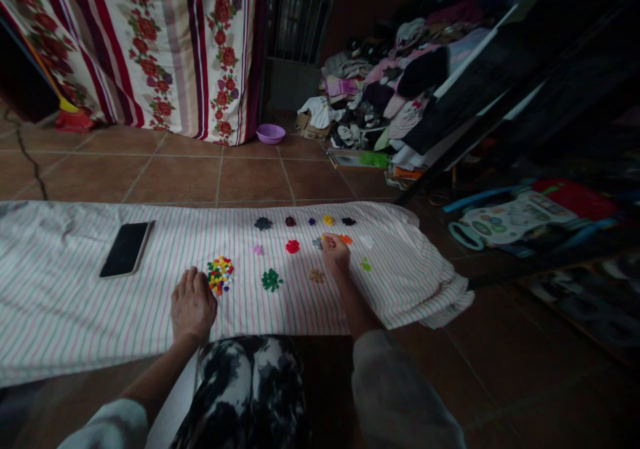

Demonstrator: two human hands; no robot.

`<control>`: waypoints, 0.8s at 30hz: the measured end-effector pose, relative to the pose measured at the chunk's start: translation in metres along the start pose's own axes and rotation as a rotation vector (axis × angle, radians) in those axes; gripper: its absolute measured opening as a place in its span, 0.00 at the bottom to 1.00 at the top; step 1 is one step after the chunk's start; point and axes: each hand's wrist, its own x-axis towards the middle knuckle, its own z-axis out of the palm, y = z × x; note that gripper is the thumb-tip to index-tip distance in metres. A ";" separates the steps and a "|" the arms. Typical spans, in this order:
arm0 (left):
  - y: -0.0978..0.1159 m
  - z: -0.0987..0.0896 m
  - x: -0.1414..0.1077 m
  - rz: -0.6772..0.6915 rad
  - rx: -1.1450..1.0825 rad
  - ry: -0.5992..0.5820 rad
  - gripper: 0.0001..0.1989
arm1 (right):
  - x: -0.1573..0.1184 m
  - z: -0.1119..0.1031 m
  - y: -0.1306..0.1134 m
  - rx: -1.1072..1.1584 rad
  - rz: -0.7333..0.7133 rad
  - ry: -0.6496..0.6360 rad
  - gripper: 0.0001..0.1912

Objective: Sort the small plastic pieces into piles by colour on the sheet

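My left hand point(193, 304) lies flat on the striped cloth point(150, 316), its fingertips beside a mixed pile of small colored pieces point(220, 274). Over the middle row of single-color piles, my right hand point(336, 254) is pinched on a small yellow piece point(323, 238), between a gray pile point(317, 243) and an orange pile point(345, 239). The yellow pile point(328, 220) lies just beyond it. Closer to me are a green pile point(271, 280) and a tan pile point(317, 276). A red pile point(293, 246) sits left of my right hand.
A phone point(126, 249) lies on the cloth at the left. Other small piles include dark gray point(263, 223), pink point(259, 250), white point(367, 240) and lime point(366, 264). Beyond the cloth, a purple basin point(271, 134) and heaped clothes point(385, 82) are on the floor.
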 end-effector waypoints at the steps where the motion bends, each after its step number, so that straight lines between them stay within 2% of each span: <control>1: 0.000 0.000 0.000 0.004 0.004 0.000 0.18 | 0.004 -0.001 0.003 -0.011 0.002 0.004 0.16; 12: -0.001 0.002 -0.002 0.021 0.033 -0.002 0.19 | 0.039 -0.011 0.029 -0.119 0.055 0.025 0.18; 24: -0.004 0.004 -0.002 0.057 0.094 -0.005 0.19 | 0.078 -0.015 0.033 -0.306 0.050 0.083 0.15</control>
